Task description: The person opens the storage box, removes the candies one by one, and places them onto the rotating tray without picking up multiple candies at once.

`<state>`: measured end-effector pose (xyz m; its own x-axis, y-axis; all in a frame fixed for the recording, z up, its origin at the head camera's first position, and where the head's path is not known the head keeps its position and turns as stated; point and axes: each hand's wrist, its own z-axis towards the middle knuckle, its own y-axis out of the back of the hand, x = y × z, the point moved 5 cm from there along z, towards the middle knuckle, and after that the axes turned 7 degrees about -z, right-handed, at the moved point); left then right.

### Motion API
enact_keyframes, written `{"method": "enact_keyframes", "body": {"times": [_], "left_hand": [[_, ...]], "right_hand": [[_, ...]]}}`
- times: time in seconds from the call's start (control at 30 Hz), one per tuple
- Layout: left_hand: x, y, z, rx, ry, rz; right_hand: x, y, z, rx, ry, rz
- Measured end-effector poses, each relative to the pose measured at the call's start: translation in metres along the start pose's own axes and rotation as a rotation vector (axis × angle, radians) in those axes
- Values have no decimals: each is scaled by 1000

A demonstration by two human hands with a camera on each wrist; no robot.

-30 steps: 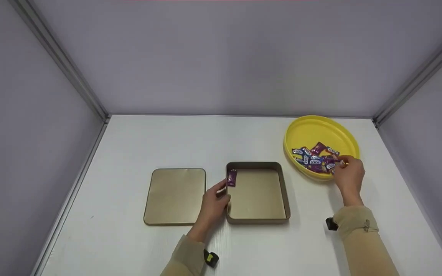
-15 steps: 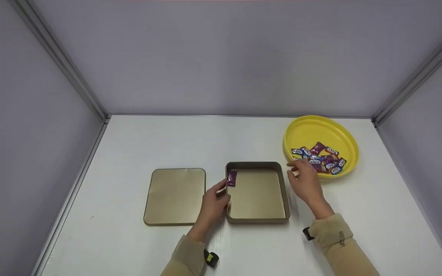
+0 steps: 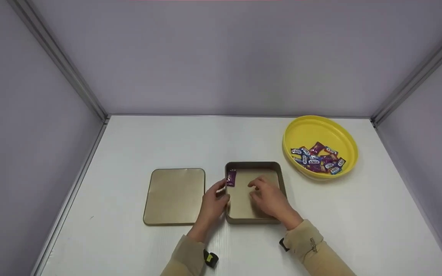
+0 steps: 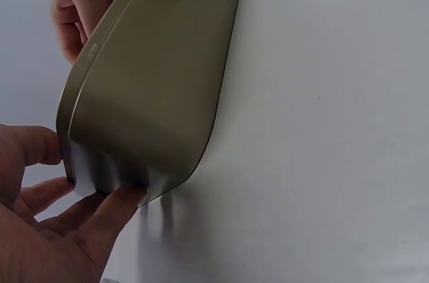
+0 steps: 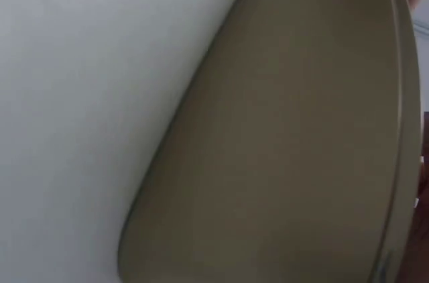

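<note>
A square gold tin sits on the white table. My left hand grips its left side, fingertips on the outer wall in the left wrist view and thumb near the rim. Inside the tin, a purple wrapped candy lies at the left wall, towards the back. Over the tin's middle hovers my right hand, fingers bent and thumb facing the index finger. Whether something small sits between those fingertips is hidden. The right wrist view shows mostly the tin's outer wall.
A matching flat gold lid lies left of the tin. At the back right stands a round yellow bowl, with several purple and blue wrapped candies towards its front. Grey panels enclose the table at the back and sides.
My right hand has moved left from the yellow bowl, past its front rim, to a spot over the inside of the tin. The left hand stays on the tin's left side.
</note>
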<state>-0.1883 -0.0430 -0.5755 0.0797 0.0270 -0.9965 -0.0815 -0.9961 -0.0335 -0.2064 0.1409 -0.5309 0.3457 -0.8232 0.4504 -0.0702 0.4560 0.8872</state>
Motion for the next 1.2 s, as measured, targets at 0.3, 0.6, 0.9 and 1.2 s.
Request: {"method": "enact_keyframes", "body": {"times": [0.3,0.6,0.9,1.2], "left_hand": [[0,0,-3,26,4,116],[-5,1,-8,162,40,184],[-2,1,-7,146,25,83],[-3,2,-6,102,19,79]], "right_hand": [[23,-22,10,138,103,-78],[30,-34,23,212,132,-127],[36,-37,31,207,184,-217],[33,-46,29,233,165,-298]]}}
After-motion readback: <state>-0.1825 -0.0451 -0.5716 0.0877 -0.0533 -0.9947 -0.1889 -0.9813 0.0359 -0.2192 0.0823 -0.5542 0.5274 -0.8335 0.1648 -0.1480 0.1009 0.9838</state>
